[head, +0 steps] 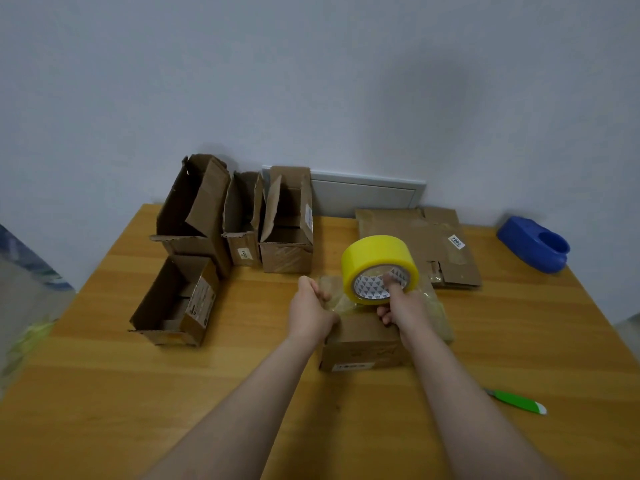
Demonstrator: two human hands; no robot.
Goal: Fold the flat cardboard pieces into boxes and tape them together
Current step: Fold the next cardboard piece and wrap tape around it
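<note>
A small closed brown cardboard box lies at the middle of the light wooden counter, and both hands are at its far end. The right hand holds a roll of yellow packing tape upright on its edge. One digit is hooked into the core and the other fingers curl below, so its grip is clamped on the roll. The core's lining shows a grey-and-white triangle pattern, with no brand name legible. The left hand is curled into a fist, its grip closed on the free end of a clear strip of tape that runs from the roll over the box top. The film is blurred and its edges are hard to follow, and whether the roll touches the box cannot be told. A white label on the box's near face carries dark print too small to read. At the back right lies a stack of flat cardboard pieces with a white sticker reading "2022" upside down. On the left stand four open-topped boxes: a tall box, a narrow box, a square box and a low front box. Their labels are illegible. A blue plastic tape dispenser sits at the far right edge, and a green utility knife lies near the right forearm.
</note>
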